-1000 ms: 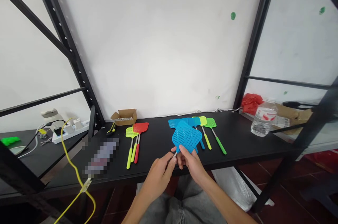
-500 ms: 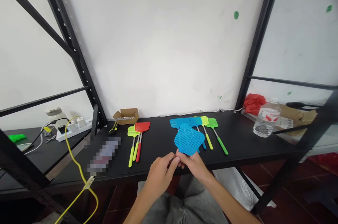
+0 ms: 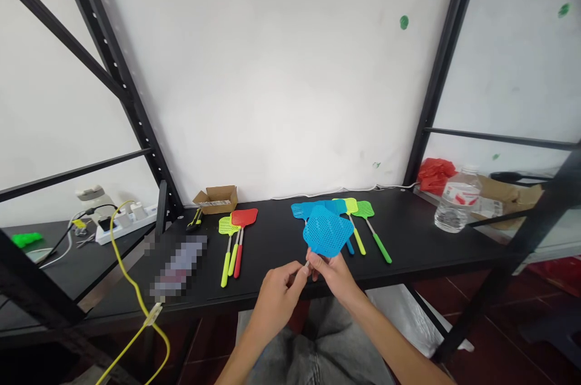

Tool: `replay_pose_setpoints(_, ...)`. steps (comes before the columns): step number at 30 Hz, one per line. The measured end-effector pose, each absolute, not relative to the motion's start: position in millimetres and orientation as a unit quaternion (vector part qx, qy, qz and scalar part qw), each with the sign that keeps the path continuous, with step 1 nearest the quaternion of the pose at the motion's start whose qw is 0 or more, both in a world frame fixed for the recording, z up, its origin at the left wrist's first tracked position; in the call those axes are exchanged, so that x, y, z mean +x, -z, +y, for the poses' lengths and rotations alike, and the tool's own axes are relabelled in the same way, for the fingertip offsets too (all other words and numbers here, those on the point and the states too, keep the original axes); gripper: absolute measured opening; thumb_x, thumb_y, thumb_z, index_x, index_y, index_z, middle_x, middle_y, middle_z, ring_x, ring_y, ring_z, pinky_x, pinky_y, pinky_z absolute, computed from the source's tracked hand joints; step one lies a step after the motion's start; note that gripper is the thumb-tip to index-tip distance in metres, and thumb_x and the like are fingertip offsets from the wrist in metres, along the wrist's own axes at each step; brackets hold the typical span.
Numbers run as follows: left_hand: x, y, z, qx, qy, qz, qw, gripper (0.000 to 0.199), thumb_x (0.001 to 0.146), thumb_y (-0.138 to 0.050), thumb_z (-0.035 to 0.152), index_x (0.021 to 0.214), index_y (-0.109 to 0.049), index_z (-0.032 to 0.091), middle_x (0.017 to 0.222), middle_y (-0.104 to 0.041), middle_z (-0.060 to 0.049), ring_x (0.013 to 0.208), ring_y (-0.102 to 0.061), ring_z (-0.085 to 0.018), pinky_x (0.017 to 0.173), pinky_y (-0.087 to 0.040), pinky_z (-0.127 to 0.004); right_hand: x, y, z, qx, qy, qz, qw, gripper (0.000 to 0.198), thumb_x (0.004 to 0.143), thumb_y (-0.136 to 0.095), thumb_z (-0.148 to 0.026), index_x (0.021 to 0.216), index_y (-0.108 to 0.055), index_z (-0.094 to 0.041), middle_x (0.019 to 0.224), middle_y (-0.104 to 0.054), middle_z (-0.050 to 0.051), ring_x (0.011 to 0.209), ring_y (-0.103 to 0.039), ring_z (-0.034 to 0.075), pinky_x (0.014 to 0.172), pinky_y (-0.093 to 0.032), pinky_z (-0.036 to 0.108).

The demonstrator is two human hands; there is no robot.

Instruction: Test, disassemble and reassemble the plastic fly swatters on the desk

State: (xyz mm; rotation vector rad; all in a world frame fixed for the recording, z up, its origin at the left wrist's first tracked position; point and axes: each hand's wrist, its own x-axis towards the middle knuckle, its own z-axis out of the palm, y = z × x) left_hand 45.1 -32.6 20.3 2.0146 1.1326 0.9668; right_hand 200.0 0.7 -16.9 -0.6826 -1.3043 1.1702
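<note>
A blue fly swatter [image 3: 327,230] with a perforated head is held up over the table's front edge. My right hand [image 3: 334,276] pinches it at the base of the head. Just below, my left hand [image 3: 282,291] is closed on its thin metal shaft; the handle is hidden. Behind the raised head, several blue fly swatters [image 3: 299,210] lie overlapped, beside a yellow fly swatter [image 3: 358,240] and a green fly swatter [image 3: 380,246]. Left of my hands lie a red fly swatter [image 3: 244,218] and yellow-green fly swatters [image 3: 226,270].
On the black table [image 3: 272,240] are a small open cardboard box [image 3: 218,200], a blurred-out flat object [image 3: 179,267] and a yellow cable [image 3: 131,276]. A water bottle [image 3: 458,200] and red plastic bag [image 3: 436,175] stand right, past a black post. A power strip [image 3: 127,224] lies left.
My right hand and the swatter head have moved slightly up and right, away from my left hand. A short length of metal shaft now shows between my hands.
</note>
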Motion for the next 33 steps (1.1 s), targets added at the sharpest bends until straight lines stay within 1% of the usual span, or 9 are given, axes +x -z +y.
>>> replay_pose_setpoints(2,45.1,-23.7,-34.8,0.785,-0.353,0.451,0.237,0.040,0.097,-0.039,0.043,0.072,-0.059,0.019,0.055,-0.045,0.004,0.051,-0.037,-0.010,0.052,-0.023,-0.024,200.4,17.9,1.9,-0.301,-0.496,-0.556,0.595,0.025,0.085,-0.064,-0.044,0.087,-0.056,-0.020,0.073,-0.059,-0.001,0.063,-0.059,0.014,0.051,-0.043,0.025)
replay_pose_setpoints(4,44.6,-25.1,-36.0,0.796,-0.329,0.470,0.195,0.040,0.097,-0.037,0.042,0.072,-0.060,0.021,0.054,-0.045,0.004,0.050,-0.036,-0.010,0.052,-0.020,-0.025,200.6,18.1,2.3,-0.309,-0.490,-0.551,0.600,0.025,0.084,-0.064,-0.044,0.088,-0.056,-0.020,0.074,-0.059,0.000,0.063,-0.060,0.015,0.050,-0.043,0.025)
replay_pose_setpoints(12,41.3,-21.5,-33.6,0.806,-0.293,0.501,0.115,0.037,0.095,-0.039,0.038,0.069,-0.059,0.022,0.050,-0.041,0.004,0.045,-0.035,-0.012,0.052,-0.018,-0.026,207.3,18.2,7.7,-0.335,-0.474,-0.539,0.610,0.029,0.082,-0.065,-0.047,0.084,-0.057,-0.019,0.072,-0.058,0.000,0.062,-0.060,0.015,0.047,-0.043,0.024)
replay_pose_setpoints(16,41.5,-23.3,-33.7,0.809,-0.288,0.498,0.121,0.039,0.095,-0.039,0.040,0.065,-0.055,0.022,0.050,-0.040,0.004,0.046,-0.035,-0.012,0.052,-0.019,-0.026,211.8,16.8,10.6,-0.337,-0.473,-0.533,0.615,0.032,0.080,-0.067,-0.050,0.083,-0.059,-0.019,0.071,-0.058,0.001,0.061,-0.060,0.015,0.045,-0.042,0.024)
replay_pose_setpoints(20,40.7,-24.8,-34.6,0.805,-0.294,0.487,0.167,0.038,0.095,-0.038,0.039,0.065,-0.052,0.021,0.052,-0.040,0.004,0.048,-0.036,-0.012,0.052,-0.021,-0.025,209.8,15.4,6.8,-0.327,-0.491,-0.519,0.619,0.032,0.079,-0.068,-0.049,0.084,-0.059,-0.019,0.069,-0.057,0.000,0.059,-0.059,0.014,0.046,-0.042,0.023)
replay_pose_setpoints(24,38.0,-24.6,-35.3,0.798,-0.307,0.470,0.221,0.033,0.096,-0.038,0.040,0.077,-0.058,0.022,0.053,-0.045,0.005,0.049,-0.039,-0.012,0.053,-0.025,-0.024,201.3,13.9,-2.4,-0.311,-0.530,-0.530,0.584,0.031,0.084,-0.063,-0.049,0.090,-0.062,-0.018,0.068,-0.059,0.000,0.061,-0.060,0.014,0.049,-0.043,0.023)
replay_pose_setpoints(26,37.5,-24.4,-35.4,0.796,-0.319,0.457,0.235,0.037,0.097,-0.036,0.043,0.081,-0.061,0.021,0.058,-0.053,0.003,0.052,-0.044,-0.013,0.056,-0.029,-0.024,197.7,12.7,-5.9,-0.308,-0.537,-0.556,0.554,0.035,0.085,-0.060,-0.052,0.084,-0.064,-0.017,0.066,-0.059,0.001,0.059,-0.058,0.013,0.049,-0.043,0.023)
replay_pose_setpoints(29,39.1,-23.9,-35.1,0.797,-0.334,0.442,0.240,0.042,0.098,-0.034,0.044,0.077,-0.061,0.019,0.066,-0.061,-0.001,0.059,-0.050,-0.014,0.059,-0.032,-0.024,195.2,11.6,-7.8,-0.309,-0.532,-0.574,0.541,0.043,0.086,-0.057,-0.055,0.073,-0.065,-0.015,0.061,-0.058,0.002,0.056,-0.057,0.013,0.049,-0.041,0.024)
replay_pose_setpoints(33,41.7,-23.2,-33.8,0.800,-0.332,0.445,0.225,0.044,0.099,-0.032,0.044,0.073,-0.059,0.019,0.063,-0.056,0.000,0.057,-0.047,-0.014,0.058,-0.030,-0.024,193.9,13.5,-5.8,-0.320,-0.536,-0.546,0.558,0.043,0.084,-0.059,-0.056,0.075,-0.068,-0.016,0.057,-0.057,0.001,0.054,-0.055,0.013,0.048,-0.040,0.024)
